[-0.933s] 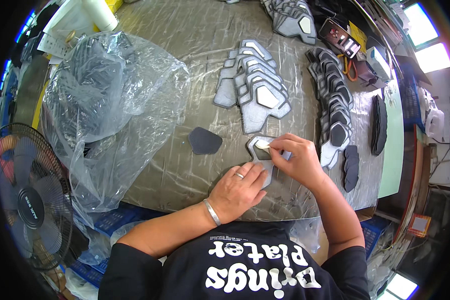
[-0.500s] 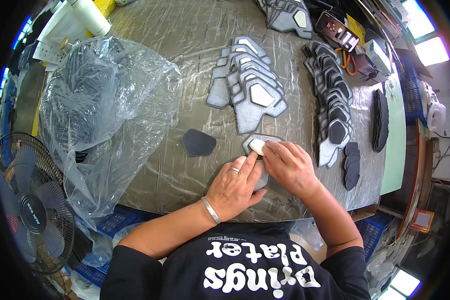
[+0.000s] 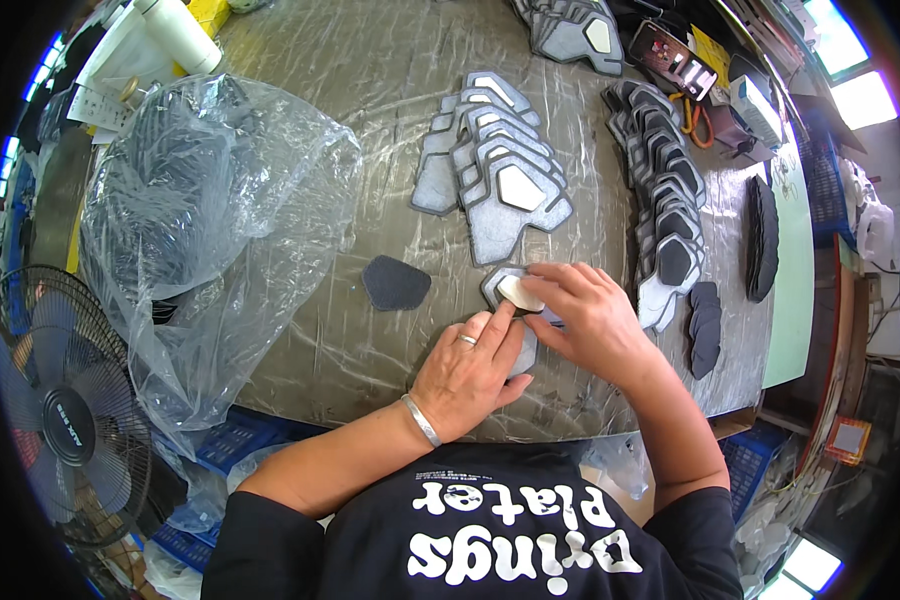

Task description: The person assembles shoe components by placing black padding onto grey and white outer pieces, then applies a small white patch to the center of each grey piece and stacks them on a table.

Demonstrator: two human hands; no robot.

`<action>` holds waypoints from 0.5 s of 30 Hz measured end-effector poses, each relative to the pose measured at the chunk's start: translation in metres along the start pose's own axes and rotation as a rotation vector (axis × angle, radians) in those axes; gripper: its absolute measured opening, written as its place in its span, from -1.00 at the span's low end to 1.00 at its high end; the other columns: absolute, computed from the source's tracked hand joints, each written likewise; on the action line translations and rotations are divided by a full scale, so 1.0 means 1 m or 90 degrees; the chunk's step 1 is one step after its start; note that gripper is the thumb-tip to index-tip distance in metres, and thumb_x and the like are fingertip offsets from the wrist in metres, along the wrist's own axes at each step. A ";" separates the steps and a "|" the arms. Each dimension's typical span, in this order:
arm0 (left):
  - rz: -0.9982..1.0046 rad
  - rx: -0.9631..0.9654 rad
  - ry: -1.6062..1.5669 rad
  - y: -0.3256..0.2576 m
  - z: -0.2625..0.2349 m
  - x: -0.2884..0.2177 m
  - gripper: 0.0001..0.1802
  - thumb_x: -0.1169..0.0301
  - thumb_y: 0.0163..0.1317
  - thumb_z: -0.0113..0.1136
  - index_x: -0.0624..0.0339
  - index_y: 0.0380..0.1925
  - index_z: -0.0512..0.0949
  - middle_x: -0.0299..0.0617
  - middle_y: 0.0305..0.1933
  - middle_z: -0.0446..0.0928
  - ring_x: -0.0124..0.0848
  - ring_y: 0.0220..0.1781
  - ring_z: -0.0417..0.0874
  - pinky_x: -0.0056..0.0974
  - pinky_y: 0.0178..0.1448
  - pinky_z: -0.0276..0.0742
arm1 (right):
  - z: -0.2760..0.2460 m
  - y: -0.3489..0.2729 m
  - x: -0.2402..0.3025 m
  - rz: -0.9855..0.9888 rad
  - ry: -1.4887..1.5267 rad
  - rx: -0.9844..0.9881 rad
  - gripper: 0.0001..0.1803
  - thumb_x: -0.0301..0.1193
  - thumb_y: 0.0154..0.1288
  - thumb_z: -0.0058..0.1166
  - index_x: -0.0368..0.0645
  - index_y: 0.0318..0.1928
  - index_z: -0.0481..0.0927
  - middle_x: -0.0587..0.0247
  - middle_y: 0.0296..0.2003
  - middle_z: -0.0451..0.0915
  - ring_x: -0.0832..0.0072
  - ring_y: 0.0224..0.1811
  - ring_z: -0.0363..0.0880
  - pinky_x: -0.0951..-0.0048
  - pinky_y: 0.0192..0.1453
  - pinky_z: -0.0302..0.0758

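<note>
In front of me lies a grey, dark-edged felt-like piece [image 3: 520, 361], partly hidden by my hands. A small white five-sided patch [image 3: 518, 291] sits over its upper part. My left hand [image 3: 467, 372], with a ring and a metal bracelet, rests on the piece with fingers stretched out; its index fingertip touches the patch's lower edge. From the right, the curved fingers and thumb of my right hand [image 3: 592, 325] are around the patch's right side. Left of the hands lies a loose dark five-sided patch [image 3: 397, 283].
Beyond my hands is a fanned stack of grey pieces with white patches [image 3: 520, 187]. Rightward are a row of grey pieces with dark patches [image 3: 673, 262], small dark patches [image 3: 705, 332] and a phone [image 3: 674, 60]. A clear plastic bag [image 3: 300, 190] and a fan [image 3: 68, 420] are at left.
My right fingers have spread from a close pinch at the white patch, with the thumb lower. More of the patch shows. My left hand has hardly moved.
</note>
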State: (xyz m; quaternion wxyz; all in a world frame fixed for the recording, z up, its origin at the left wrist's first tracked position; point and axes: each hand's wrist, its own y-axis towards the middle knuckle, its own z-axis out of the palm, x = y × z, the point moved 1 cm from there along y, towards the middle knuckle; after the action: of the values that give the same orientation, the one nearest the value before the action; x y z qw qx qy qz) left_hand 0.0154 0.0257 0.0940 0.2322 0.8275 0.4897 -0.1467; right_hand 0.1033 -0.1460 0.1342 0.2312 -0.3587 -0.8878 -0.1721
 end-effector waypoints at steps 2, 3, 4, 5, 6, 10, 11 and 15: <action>-0.011 -0.009 -0.008 -0.003 0.002 -0.001 -0.39 0.13 0.13 0.35 0.33 0.08 0.50 0.09 0.26 0.38 -0.10 0.18 0.44 -0.11 0.15 0.45 | 0.009 -0.002 0.005 -0.021 -0.142 -0.007 -0.70 -0.47 0.10 0.27 -0.17 -0.10 0.63 0.22 -0.09 0.60 0.29 -0.12 0.60 0.27 -0.05 0.54; -0.021 -0.017 -0.016 -0.004 0.002 -0.001 -0.37 0.13 0.14 0.35 0.34 0.10 0.49 0.10 0.25 0.37 -0.09 0.19 0.43 -0.11 0.16 0.45 | 0.014 -0.004 0.006 -0.021 -0.143 -0.007 -0.70 -0.47 0.10 0.27 -0.17 -0.10 0.63 0.22 -0.09 0.60 0.29 -0.12 0.60 0.27 -0.05 0.54; -0.021 -0.017 -0.016 -0.003 0.002 -0.001 -0.37 0.13 0.14 0.35 0.34 0.10 0.49 0.10 0.25 0.37 -0.09 0.19 0.43 -0.11 0.16 0.45 | 0.020 -0.006 0.007 -0.020 -0.169 -0.034 -0.70 -0.46 0.10 0.26 -0.15 -0.10 0.63 0.24 -0.10 0.59 0.31 -0.12 0.59 0.29 -0.07 0.53; -0.027 -0.021 -0.024 -0.003 0.002 -0.001 -0.36 0.13 0.14 0.35 0.36 0.10 0.49 0.11 0.25 0.36 -0.08 0.20 0.43 -0.10 0.17 0.45 | 0.025 -0.007 0.006 -0.020 -0.195 -0.061 -0.70 -0.46 0.11 0.25 -0.14 -0.09 0.62 0.27 -0.11 0.58 0.33 -0.13 0.58 0.31 -0.08 0.53; -0.033 -0.024 -0.031 -0.004 0.002 0.000 -0.35 0.12 0.14 0.35 0.37 0.11 0.48 0.11 0.25 0.35 -0.06 0.20 0.42 -0.09 0.18 0.45 | 0.027 -0.008 0.005 -0.026 -0.186 -0.069 -0.70 -0.48 0.09 0.26 -0.16 -0.11 0.63 0.26 -0.13 0.59 0.30 -0.16 0.59 0.31 -0.11 0.54; -0.038 -0.021 -0.002 -0.003 0.002 -0.002 -0.33 0.12 0.11 0.37 0.39 0.10 0.48 0.12 0.24 0.36 -0.05 0.21 0.41 -0.08 0.17 0.45 | 0.027 -0.007 0.000 -0.010 -0.108 -0.118 -0.73 -0.52 0.07 0.26 -0.18 -0.15 0.65 0.24 -0.18 0.63 0.26 -0.21 0.61 0.30 -0.13 0.56; -0.036 -0.016 0.000 -0.002 0.003 -0.002 -0.33 0.11 0.11 0.37 0.39 0.10 0.48 0.12 0.24 0.36 -0.05 0.21 0.41 -0.08 0.17 0.45 | 0.025 -0.005 -0.002 0.017 -0.063 -0.118 -0.79 -0.51 0.10 0.25 -0.20 -0.20 0.66 0.21 -0.21 0.64 0.26 -0.24 0.63 0.32 -0.15 0.58; -0.028 -0.003 0.007 -0.001 0.002 -0.001 -0.33 0.11 0.10 0.38 0.39 0.08 0.48 0.13 0.25 0.35 -0.06 0.20 0.41 -0.09 0.16 0.45 | 0.016 -0.001 -0.006 0.237 0.163 -0.075 -0.87 -0.49 0.20 0.22 -0.26 -0.25 0.70 0.13 -0.24 0.69 0.24 -0.34 0.68 0.36 -0.23 0.62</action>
State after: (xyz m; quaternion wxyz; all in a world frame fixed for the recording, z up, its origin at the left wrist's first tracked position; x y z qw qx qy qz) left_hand 0.0138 0.0241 0.0926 0.2284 0.8169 0.5091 -0.1463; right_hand 0.1021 -0.1424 0.1169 0.3485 -0.5046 -0.7580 -0.2221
